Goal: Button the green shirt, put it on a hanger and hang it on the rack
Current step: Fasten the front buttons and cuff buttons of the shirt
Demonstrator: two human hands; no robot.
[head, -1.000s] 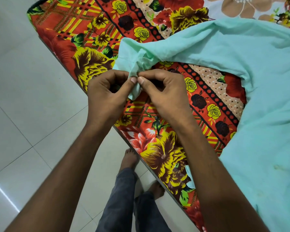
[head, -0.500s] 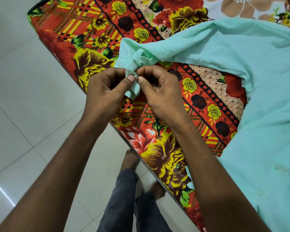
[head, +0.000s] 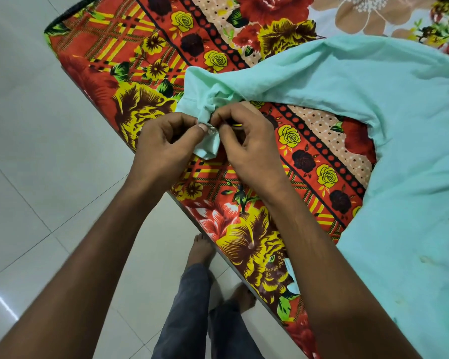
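Head view: both hands, left (head: 163, 146) and right (head: 246, 149), pinch the green shirt (head: 373, 104) cuff, seemingly at a button (head: 212, 130).

The shirt (head: 373, 104) runs off the right edge; the cuff button (head: 212, 130) is mostly hidden between both thumbs

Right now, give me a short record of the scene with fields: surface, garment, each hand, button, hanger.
surface: floral bedsheet on a bed
garment: green shirt spread flat, sleeve cuff lifted at bed edge
left hand: pinching the cuff, thumb by a small clear button
right hand: pinching the cuff from the other side
button: whether fastened cannot be told
hanger: none in view
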